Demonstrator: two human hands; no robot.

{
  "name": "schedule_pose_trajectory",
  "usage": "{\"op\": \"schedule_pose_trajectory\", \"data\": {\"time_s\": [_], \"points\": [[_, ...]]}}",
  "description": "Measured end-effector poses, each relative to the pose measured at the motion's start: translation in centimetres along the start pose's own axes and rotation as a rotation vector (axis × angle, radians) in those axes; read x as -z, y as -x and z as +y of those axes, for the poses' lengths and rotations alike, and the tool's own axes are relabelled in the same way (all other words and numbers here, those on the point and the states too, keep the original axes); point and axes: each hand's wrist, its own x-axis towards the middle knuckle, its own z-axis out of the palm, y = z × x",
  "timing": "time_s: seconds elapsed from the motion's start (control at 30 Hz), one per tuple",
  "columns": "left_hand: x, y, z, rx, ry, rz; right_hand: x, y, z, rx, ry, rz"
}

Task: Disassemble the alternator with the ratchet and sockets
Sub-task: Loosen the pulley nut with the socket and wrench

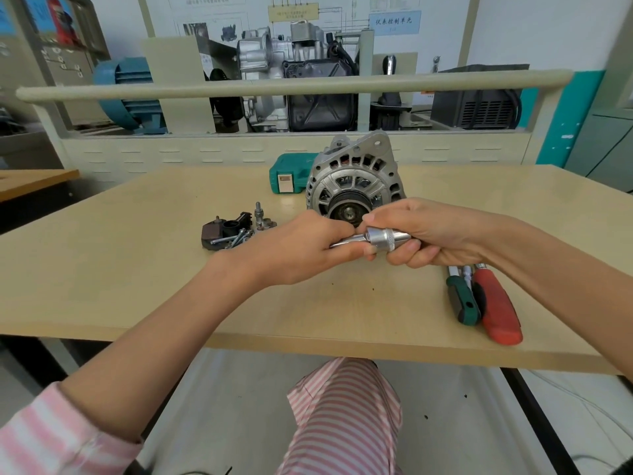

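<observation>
1. A wooden table (137, 269) fills the foreground.
2. Two screwdrivers lie near its right front edge: a green-handled screwdriver (463, 303) just beside a red-handled screwdriver (497, 308).
3. A beige rail (171, 91) runs across behind the table.
4. Beyond the rail stand a blue motor (128, 94), a silver engine assembly (291, 63) and a black box (479, 101).
5. A wall diagram (294, 12) hangs above them.

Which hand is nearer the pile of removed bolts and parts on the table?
Left. The left hand grips the ratchet's shaft just right of the pile of removed bolts and parts; the right hand holds the ratchet farther right, beyond the left.
</observation>
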Motion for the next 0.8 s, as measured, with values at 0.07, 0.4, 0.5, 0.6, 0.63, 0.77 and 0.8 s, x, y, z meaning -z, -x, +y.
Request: {"op": "schedule_pose_trajectory", "data": {"time_s": [0.07,0.4,0.5,0.6,0.63,0.77,0.8], "points": [[0.2,0.1,-0.1,0.017,-0.025,0.001,0.2,0.1,0.3,-0.008,-0.034,-0.027],[1.5,1.3,-1.1,0.207,0.026,0.118,5.4,3.0,0.0,-0.008,0.03,0.152],[-0.1,-0.5,1.9,0.157,0.114,0.027,5.7,1.6,-0.1,-0.063,0.379,0.353],[-1.8,-2.8,3.3,0.288,0.25,-0.15,6.5,1.3,-0.1,-0.125,0.54,0.333],[-2.2,-3.3,3.5,0.361,0.326,-0.18,6.9,1.6,-0.2,-0.144,0.597,0.33],[-4.0,-5.5,5.2,0.563,0.622,-0.21,8.4,2.1,-0.6,-0.142,0.693,0.476],[-4.4,-5.9,5.6,0.576,0.55,-0.194,8.6,2.1,-0.7,-0.128,0.711,0.512]]}}
